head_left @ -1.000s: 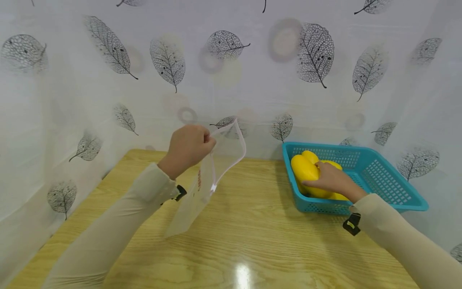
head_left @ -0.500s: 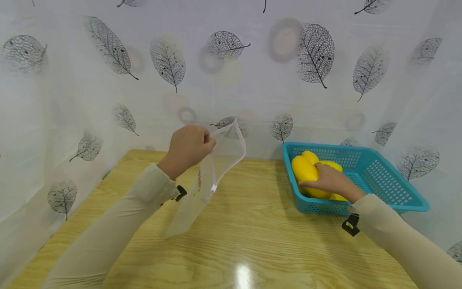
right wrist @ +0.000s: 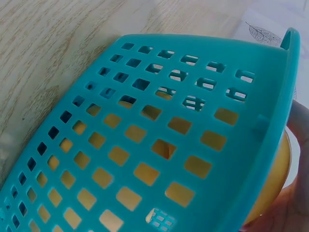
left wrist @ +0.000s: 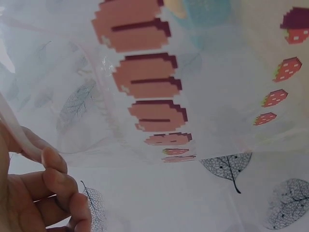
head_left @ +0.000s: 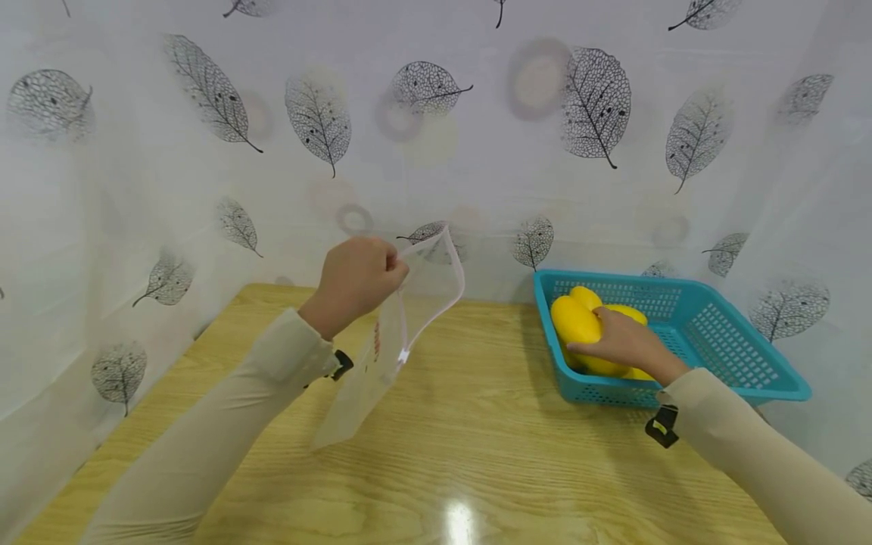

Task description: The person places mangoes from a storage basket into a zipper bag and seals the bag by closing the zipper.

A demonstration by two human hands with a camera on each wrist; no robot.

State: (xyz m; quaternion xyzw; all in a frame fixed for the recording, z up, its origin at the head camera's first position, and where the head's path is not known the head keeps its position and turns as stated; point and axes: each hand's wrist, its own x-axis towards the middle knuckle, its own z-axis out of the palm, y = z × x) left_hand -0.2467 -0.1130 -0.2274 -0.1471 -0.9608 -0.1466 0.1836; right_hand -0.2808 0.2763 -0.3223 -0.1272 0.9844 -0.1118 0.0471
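Note:
My left hand [head_left: 357,280] pinches the rim of a clear zip bag [head_left: 354,393] and holds it up over the table. The bag's mouth gapes to the right, with a white slider [head_left: 403,355] on its pink zip edge. In the left wrist view, red and pink pixel-style prints [left wrist: 149,75] run along the bag. At the right, my right hand [head_left: 627,344] reaches into a blue basket [head_left: 586,390] and grips a yellow mango [head_left: 575,319]. More yellow mangoes [head_left: 627,312] lie around it. The basket wall hides much of the fruit in the right wrist view.
The wooden table [head_left: 443,446] runs back to a pale curtain [head_left: 463,151] printed with leaves. Slotted walls surround the right part of the basket, where its floor shows. A black band [head_left: 663,425] sits on my right wrist, another [head_left: 341,365] on my left.
My right hand has shifted very slightly on the mango, which has moved a touch to the right. The left hand and bag stay put.

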